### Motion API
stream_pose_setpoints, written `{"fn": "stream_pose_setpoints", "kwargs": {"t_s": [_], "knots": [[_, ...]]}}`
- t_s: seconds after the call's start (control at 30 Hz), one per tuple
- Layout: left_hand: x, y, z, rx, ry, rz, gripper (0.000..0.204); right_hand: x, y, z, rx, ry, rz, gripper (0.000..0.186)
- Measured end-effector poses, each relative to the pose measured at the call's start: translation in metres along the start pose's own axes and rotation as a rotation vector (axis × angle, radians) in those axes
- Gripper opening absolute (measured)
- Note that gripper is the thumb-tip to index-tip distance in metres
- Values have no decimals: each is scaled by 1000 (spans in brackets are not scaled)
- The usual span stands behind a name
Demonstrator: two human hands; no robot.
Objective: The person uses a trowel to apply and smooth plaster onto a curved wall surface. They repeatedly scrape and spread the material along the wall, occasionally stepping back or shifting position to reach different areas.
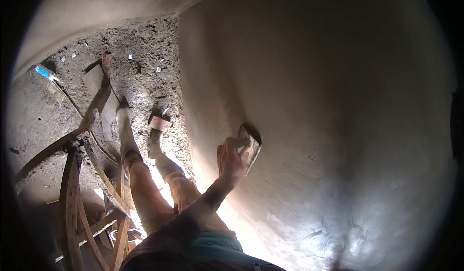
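Note:
My left hand (232,161) is closed around the grip of a plastering float (252,150), its plate seen nearly edge-on and caked with pale plaster. The float rests against the smooth grey-brown plastered wall (309,102) on my right, casting a dark shadow at its upper edge. My left arm reaches across from the lower left, above my right leg. No fingers of my right hand show. A dim reddish blur (337,260) lies at the lower edge, too unclear to name.
Timber pieces (72,198) lie crossed and tangled at the left beside my legs. A brick piece (160,123) sits by my foot on the rough, gritty ground (145,39). A blue-and-white tube (47,73) lies at the far left. Strong light glares near the wall's foot.

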State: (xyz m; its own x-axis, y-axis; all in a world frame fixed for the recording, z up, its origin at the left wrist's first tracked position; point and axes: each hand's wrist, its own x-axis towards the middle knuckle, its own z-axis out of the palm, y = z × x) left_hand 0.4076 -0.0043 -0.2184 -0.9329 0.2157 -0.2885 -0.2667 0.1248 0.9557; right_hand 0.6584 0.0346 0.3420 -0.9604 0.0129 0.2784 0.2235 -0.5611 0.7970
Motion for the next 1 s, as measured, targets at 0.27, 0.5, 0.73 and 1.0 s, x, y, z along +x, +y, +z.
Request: {"fn": "stream_pose_setpoints", "kwargs": {"t_s": [0.27, 0.5, 0.73, 1.0], "knots": [[271, -123, -11, 109, 263, -43, 42, 21, -26, -1, 10, 39, -16, 70], [-8, -59, 10, -38, -80, -105, 37, 33, -39, -23, -54, 18, -36, 71], [193, -112, 17, 73, 244, -13, 39, 35, -38, -19, -112, 38, -75, 72], [76, -99, 19, 73, 75, -15, 40, 31, -45, -15, -147, 26, -93, 72]]}}
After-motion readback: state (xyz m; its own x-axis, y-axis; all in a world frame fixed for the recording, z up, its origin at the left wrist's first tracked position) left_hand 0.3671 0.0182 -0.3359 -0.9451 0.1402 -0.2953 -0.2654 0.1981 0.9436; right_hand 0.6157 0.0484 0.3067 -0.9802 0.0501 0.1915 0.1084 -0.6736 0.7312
